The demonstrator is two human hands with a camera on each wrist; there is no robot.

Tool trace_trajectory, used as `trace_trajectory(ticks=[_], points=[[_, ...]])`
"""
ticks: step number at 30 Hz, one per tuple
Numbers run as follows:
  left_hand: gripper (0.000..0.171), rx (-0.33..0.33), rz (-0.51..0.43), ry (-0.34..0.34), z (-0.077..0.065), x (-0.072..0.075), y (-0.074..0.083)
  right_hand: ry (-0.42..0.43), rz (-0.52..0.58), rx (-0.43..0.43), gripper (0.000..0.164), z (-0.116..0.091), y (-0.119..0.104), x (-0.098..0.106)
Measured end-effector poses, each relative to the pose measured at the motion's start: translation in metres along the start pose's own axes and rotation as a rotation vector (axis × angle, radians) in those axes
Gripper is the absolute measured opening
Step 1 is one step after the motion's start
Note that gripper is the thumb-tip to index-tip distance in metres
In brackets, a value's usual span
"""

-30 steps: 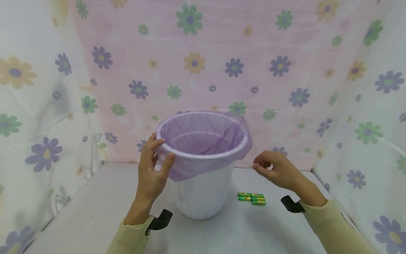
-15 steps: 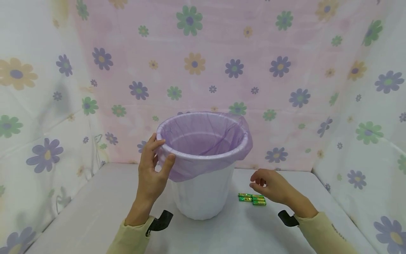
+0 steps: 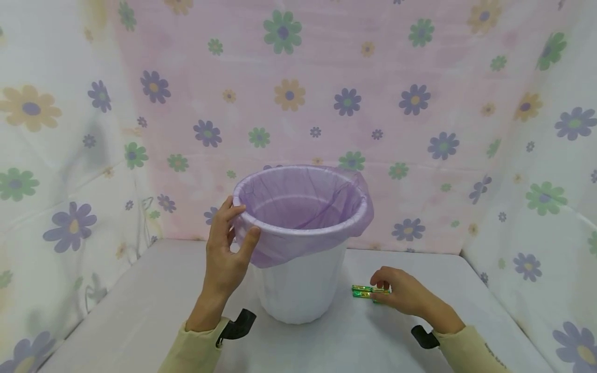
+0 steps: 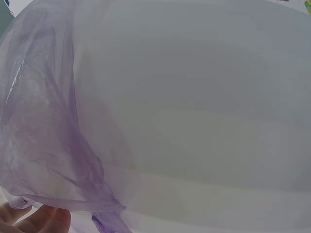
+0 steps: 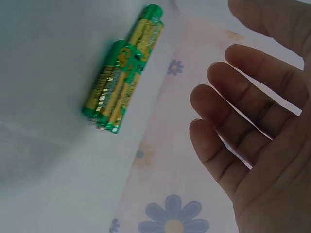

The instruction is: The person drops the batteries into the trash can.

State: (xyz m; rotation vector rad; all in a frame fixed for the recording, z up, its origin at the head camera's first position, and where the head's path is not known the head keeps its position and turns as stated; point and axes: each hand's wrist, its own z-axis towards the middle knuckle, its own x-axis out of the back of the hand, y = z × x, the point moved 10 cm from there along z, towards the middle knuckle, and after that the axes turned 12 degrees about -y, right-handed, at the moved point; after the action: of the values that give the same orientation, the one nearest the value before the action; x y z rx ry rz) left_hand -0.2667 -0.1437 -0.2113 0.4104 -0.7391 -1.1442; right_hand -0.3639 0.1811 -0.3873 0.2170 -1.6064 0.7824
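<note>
A white trash can [image 3: 298, 285] stands on the table, lined with a purple trash bag [image 3: 289, 248] folded over its rim. My left hand [image 3: 225, 269] holds the can's left side, with fingertips and thumb at the bag-covered rim. In the left wrist view, its fingers [image 4: 41, 221] show beside the edge of the bag [image 4: 46, 136]. Several green-and-gold batteries [image 3: 362, 291] lie together right of the can. My right hand [image 3: 403, 292] is low over them, partly hiding them in the head view. The right wrist view shows the batteries [image 5: 119, 80] beyond its parted, slightly bent fingers [image 5: 214, 104].
Pink flowered cloth [image 3: 317, 103] hangs behind the white tabletop [image 3: 158, 300], with white flowered cloth at both sides. A black wrist mount [image 3: 237, 327] sits at the left sleeve, another mount [image 3: 423, 336] at the right.
My right hand has moved down from beside the can's rim to the batteries. The left hand keeps its hold on the can, and the batteries lie as before.
</note>
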Motion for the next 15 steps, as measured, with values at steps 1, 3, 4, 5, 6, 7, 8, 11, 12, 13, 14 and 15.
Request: trace_trajectory(ticks=[1,3,4,5,6,7,8,11,12,13,14,15], points=[[0.043,0.000,0.000,-0.001,0.000,0.000,0.000,-0.015,0.008,-0.012,0.028,0.000,0.003,-0.003],[0.043,-0.001,0.001,0.000,0.000,0.000,0.001,-0.044,0.018,-0.047,0.033,0.000,0.008,-0.009],[0.043,-0.001,0.003,0.000,0.000,0.000,0.001,-0.057,0.019,-0.057,0.034,-0.001,0.010,-0.012],[0.043,-0.001,0.002,0.001,0.000,0.000,0.001,-0.070,0.022,-0.071,0.036,-0.001,0.013,-0.014],[0.043,-0.002,0.003,0.001,-0.001,0.000,0.001,-0.081,0.021,-0.080,0.037,-0.002,0.015,-0.017],[0.043,-0.001,0.004,0.001,-0.001,0.000,0.001,-0.090,0.017,-0.089,0.039,-0.002,0.017,-0.019],[0.043,-0.002,0.006,0.002,-0.001,0.000,0.001,-0.095,0.007,-0.094,0.040,-0.003,0.018,-0.020],[0.043,-0.007,0.009,0.003,-0.001,0.000,0.001,-0.100,-0.015,-0.106,0.040,-0.004,0.023,-0.024],[0.043,-0.010,0.009,0.004,-0.001,0.000,0.001,-0.101,-0.022,-0.114,0.040,-0.004,0.025,-0.025],[0.042,-0.011,0.009,0.004,-0.001,0.000,0.001,-0.102,-0.026,-0.120,0.040,-0.004,0.026,-0.025],[0.042,-0.013,0.009,0.005,-0.001,0.000,0.001,-0.104,-0.030,-0.126,0.040,-0.004,0.027,-0.026],[0.042,-0.013,0.010,0.005,-0.001,0.000,0.001,-0.104,-0.025,-0.131,0.040,-0.005,0.028,-0.026]])
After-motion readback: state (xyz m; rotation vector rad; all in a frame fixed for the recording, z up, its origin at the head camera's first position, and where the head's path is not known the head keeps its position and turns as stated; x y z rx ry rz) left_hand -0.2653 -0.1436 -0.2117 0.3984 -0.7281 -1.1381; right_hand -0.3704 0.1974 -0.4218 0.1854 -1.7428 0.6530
